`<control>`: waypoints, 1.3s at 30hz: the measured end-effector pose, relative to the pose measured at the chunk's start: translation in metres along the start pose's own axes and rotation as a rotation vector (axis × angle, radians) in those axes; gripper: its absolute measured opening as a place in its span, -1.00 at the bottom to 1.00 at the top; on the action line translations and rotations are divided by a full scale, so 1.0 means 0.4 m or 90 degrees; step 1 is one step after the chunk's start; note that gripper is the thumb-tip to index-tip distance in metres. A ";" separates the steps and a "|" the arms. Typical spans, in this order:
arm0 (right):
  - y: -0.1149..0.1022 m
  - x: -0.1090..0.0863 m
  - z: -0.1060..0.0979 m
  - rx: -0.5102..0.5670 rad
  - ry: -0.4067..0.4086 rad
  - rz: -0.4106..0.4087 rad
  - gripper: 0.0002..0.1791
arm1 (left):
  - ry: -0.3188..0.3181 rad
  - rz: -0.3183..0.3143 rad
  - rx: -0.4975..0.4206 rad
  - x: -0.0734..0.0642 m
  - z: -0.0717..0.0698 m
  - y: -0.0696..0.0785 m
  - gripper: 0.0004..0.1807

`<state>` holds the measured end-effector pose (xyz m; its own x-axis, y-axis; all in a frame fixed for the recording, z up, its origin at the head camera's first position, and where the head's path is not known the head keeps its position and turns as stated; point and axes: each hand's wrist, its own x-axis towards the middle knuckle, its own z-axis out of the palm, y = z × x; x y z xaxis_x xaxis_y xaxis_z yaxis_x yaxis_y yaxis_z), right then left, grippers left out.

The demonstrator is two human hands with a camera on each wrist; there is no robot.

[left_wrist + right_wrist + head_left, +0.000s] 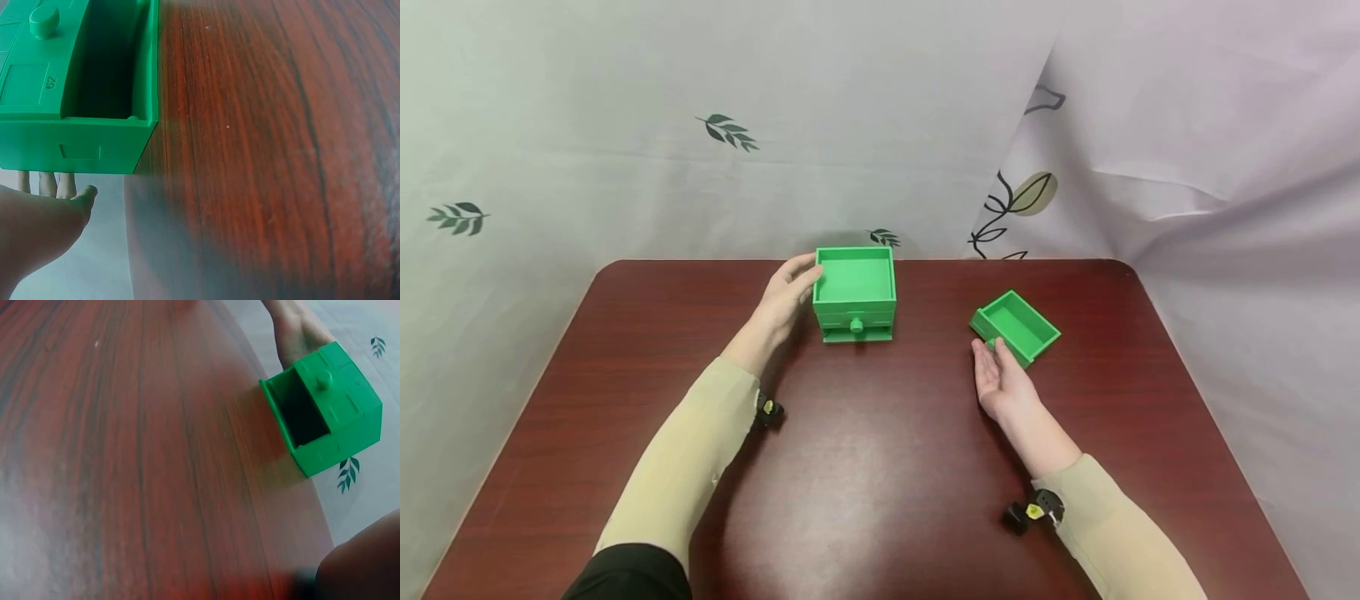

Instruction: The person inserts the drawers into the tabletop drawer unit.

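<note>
A small green cabinet (854, 320) with a tray-like top stands near the table's far edge. A round knob (44, 20) marks its closed drawer front, and below that is an empty slot (302, 416). My left hand (786, 296) rests against the cabinet's left side, its fingers reaching straight along it. To the right, an empty green drawer (1019, 323) lies on the table at an angle, its knobbed front turned toward me. Right in front of it is my right hand (1003, 383), palm partly up, fingers and thumb apart beside the knob. The right wrist view does not show the drawer.
The brown wooden table (850, 467) has a glossy top. Pale cloth (820, 125) with leaf prints hangs behind the far edge and along the sides. Each wrist wears a small black camera on a strap.
</note>
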<state>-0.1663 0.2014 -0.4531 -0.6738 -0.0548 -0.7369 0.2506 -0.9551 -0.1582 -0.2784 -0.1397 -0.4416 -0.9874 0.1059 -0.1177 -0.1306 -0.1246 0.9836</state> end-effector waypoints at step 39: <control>0.109 -0.051 -0.013 -0.414 -0.078 -0.080 -0.74 | 0.009 -0.017 -0.024 -0.003 0.007 0.012 -0.38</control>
<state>-0.1381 0.1625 -0.4486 -0.7890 -0.0240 -0.6139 0.5076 -0.5884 -0.6294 -0.2774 -0.1375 -0.4364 -0.9845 0.0964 -0.1466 -0.1606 -0.1583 0.9742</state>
